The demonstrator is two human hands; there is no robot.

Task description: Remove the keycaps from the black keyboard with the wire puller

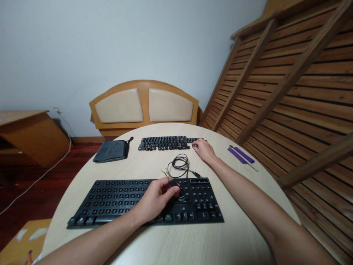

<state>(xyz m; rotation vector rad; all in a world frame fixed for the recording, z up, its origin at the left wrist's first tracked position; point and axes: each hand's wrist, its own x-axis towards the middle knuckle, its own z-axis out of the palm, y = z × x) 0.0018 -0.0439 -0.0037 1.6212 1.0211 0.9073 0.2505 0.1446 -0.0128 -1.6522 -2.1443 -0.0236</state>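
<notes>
The left hand (pixel 157 195) had its fingers pinched together on a small dark tool (pixel 173 183) with thin wire prongs, above a black keyboard (pixel 118 201). To the left of those fingers, most of the keyboard was stripped of keys; the nearest row and the number pad, right of them, had some in place. Beyond the left fingers, a coiled black cable (pixel 179 165) lay on the pale tabletop (pixel 110 171). The right hand (pixel 204 150) reached farther, its fingers bent down at the end of rows of loose keys (pixel 162 142); whether they gripped one could not be told. Right of these fingers lay purple strips (pixel 240 154); far left, a dark pouch (pixel 111 151).
</notes>
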